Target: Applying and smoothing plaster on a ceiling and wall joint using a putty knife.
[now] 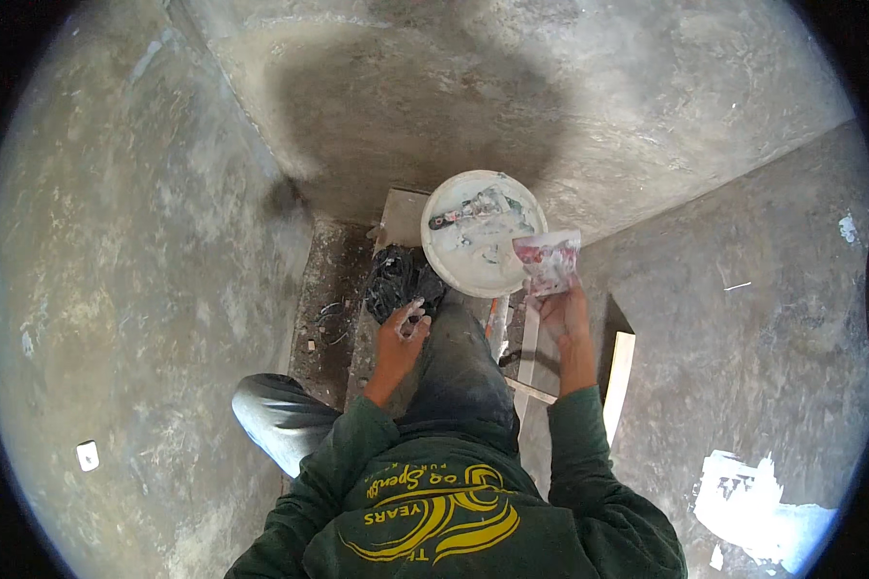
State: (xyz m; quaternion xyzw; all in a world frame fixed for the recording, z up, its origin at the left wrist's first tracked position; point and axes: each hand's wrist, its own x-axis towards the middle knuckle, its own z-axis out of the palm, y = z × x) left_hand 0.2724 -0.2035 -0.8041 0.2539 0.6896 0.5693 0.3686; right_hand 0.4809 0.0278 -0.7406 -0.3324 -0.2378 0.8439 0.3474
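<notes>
My right hand [562, 314] grips a small flat rectangular piece [547, 261], pinkish red and smeared with white; its exact kind does not show. It is held up at the right rim of a round white bucket [484, 268]. White paste coats the bucket's top, and a smeared putty knife [468, 209] with a dark handle lies across it. My left hand [405, 333] is by my knee, its fingers curled in and dusted white. Whatever they may hold is too small to make out. Just beyond that hand sits a crumpled black plastic bag [393, 280].
Grey plastered walls [135, 241] close in on the left, ahead and on the right. Beneath me is a wooden plank [399, 220]. Wooden strips [619, 386] stand right of my right arm. A white patch [743, 497] marks the right wall, and a small white box [88, 455] the left.
</notes>
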